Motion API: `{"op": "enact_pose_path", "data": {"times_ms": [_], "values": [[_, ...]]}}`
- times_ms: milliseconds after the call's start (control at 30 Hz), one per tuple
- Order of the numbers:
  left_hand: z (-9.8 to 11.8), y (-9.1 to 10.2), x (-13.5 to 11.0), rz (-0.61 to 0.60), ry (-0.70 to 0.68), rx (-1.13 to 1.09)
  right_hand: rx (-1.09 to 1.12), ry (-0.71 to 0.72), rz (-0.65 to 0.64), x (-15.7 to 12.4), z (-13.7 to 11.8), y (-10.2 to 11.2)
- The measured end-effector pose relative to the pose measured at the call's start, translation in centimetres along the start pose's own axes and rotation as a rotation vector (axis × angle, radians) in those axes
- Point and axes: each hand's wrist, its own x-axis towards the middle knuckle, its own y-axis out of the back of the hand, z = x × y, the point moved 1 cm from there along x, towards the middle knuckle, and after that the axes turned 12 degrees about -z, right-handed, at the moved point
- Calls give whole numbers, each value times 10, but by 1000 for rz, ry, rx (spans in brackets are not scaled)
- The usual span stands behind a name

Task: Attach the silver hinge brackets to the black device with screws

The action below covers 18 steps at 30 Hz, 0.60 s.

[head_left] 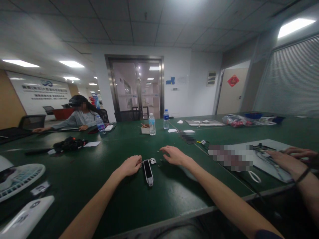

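Note:
A narrow device (pixel 148 170) with a black middle, a pale rim and a clear-looking near end lies on the green table. My left hand (pixel 131 165) is at its far left end, fingers curled together. Whatever is between those fingertips is too small to make out. At the device's far right end sits a small white piece with holes (pixel 153 161). My right hand (pixel 172 155) hovers low to the right, its fingers loosely apart and holding nothing that I can see. A few tiny parts (pixel 159 165) lie scattered between that hand and the device.
Water bottles (pixel 152 124) and a small box (pixel 145 128) stand farther back. At right, another person's hands (pixel 286 161) work over a white board (pixel 270 145). A white fan (pixel 22 177) and white casing (pixel 28 217) lie left. Across the table sits another person (pixel 83 116).

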Motion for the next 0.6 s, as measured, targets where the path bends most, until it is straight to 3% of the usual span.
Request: {"op": "enact_pose_path", "data": {"times_ms": [200, 500, 600], "values": [[1, 1, -1, -9, 7, -19, -63, -73, -255, 0, 10, -7], [3, 1, -3, -7, 7, -8, -30, -151, -252, 4, 6, -11], [3, 1, -3, 4, 2, 7, -23, -116, -225, 3, 3, -9]]}}
